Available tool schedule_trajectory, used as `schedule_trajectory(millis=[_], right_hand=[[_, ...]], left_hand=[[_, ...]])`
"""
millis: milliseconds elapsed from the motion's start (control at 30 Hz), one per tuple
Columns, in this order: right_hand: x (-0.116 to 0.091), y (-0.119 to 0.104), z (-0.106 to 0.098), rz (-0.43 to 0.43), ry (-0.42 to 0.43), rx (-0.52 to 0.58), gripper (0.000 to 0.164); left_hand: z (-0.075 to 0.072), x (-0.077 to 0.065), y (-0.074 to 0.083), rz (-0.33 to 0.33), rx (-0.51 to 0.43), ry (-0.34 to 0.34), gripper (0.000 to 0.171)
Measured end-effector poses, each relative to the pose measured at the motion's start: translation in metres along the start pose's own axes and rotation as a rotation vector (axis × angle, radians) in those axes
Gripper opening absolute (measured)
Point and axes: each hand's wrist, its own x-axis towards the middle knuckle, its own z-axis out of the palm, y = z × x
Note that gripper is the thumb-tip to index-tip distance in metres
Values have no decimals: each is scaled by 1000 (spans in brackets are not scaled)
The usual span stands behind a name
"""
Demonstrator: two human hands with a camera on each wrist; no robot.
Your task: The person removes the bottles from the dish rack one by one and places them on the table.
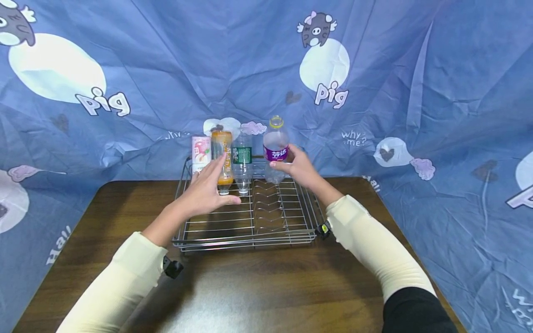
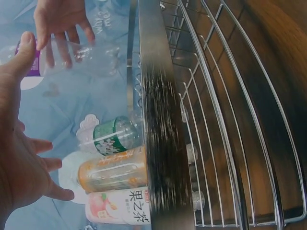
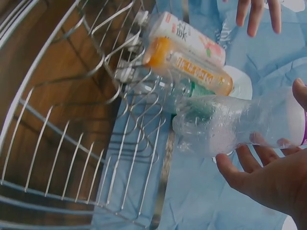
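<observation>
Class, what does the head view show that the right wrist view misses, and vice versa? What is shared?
Head view only: pale sleeves, pig prints and the yellow ring on the purple-label bottle.
Right wrist view only: the cap of the white bottle, which the left hand hides from the head camera.
Both: rack, table, backdrop, orange bottle, green-label bottle, parts of the white bottle and left hand, and the right hand holding the purple-label bottle.
</observation>
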Motion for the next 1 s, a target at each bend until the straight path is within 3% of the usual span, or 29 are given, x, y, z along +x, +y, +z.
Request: schedule_trajectory(millis=[133, 1000], right_hand=[[-2, -3, 5, -7, -29, 54, 61], [-19, -8, 21, 76, -86, 104, 58]], left_hand=[[2, 1, 0, 3, -12, -1, 135], [11, 4, 3, -1, -42, -10, 132]])
